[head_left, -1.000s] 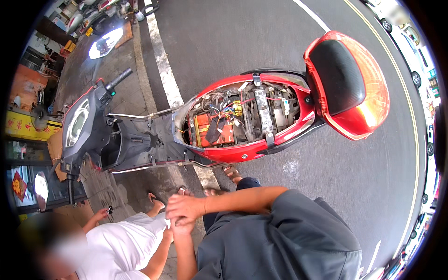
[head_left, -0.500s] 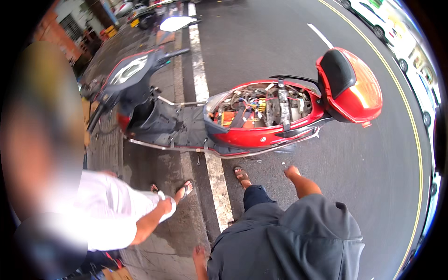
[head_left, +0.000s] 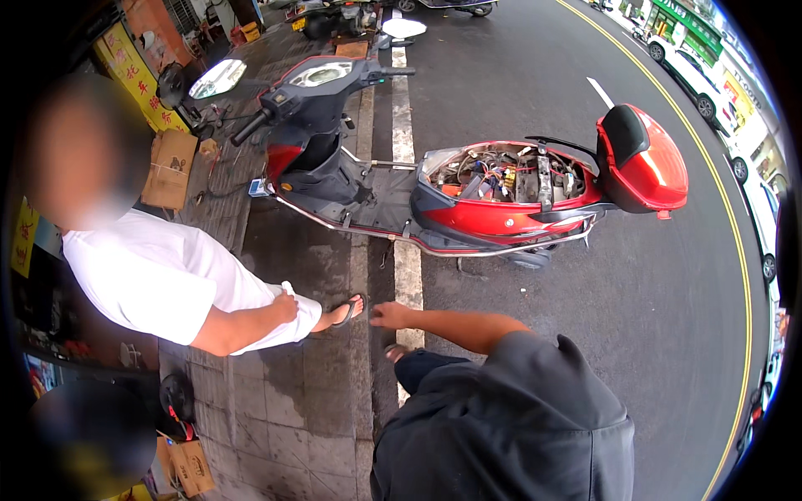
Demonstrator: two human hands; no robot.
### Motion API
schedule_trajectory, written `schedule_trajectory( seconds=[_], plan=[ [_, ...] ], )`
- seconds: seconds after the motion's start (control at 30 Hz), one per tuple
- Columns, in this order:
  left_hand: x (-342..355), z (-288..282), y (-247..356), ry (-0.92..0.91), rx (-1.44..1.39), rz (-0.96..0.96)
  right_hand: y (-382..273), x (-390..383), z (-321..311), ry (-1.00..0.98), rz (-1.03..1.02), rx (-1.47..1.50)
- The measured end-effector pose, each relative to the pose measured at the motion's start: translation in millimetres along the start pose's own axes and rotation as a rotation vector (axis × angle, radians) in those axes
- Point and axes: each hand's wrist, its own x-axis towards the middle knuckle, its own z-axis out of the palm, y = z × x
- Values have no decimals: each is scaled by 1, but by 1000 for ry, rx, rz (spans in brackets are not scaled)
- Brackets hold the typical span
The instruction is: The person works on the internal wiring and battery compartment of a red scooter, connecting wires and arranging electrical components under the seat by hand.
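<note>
My right hand (head_left: 388, 316) swings across in front of me, over the white road line, with the forearm stretched out to the left. It is small in view; the fingers look loosely apart, with nothing seen in them. My left hand is out of view. Beyond my hand stands a red and black scooter (head_left: 493, 219), its seat area uncovered. Wires and parts (head_left: 501, 173) show inside the open body. A red top box (head_left: 660, 163) with a black backrest sits at its rear. My hand is apart from the scooter.
A person in white (head_left: 167, 275) stands on the paved walkway to my left, one hand at the shirt hem. Cardboard boxes (head_left: 170, 167) and another scooter (head_left: 342, 17) stand further off. Cars (head_left: 689, 79) line the far side of the road.
My right arm has swung left across my body, and my left hand has gone out of view. The view has shifted left, showing more of the person and walkway; the scooter sits further right.
</note>
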Motion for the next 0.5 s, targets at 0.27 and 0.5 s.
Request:
schedule_trajectory(
  seconds=[0.27, 0.5],
  plan=[
    [-26, -89, -134, -96, -448, -198, 85, 23, 91, -196, 272, 182],
    [-54, -170, -102, 387, -447, -222, 92, -6, 90, -290, 984, 282]
  ],
)
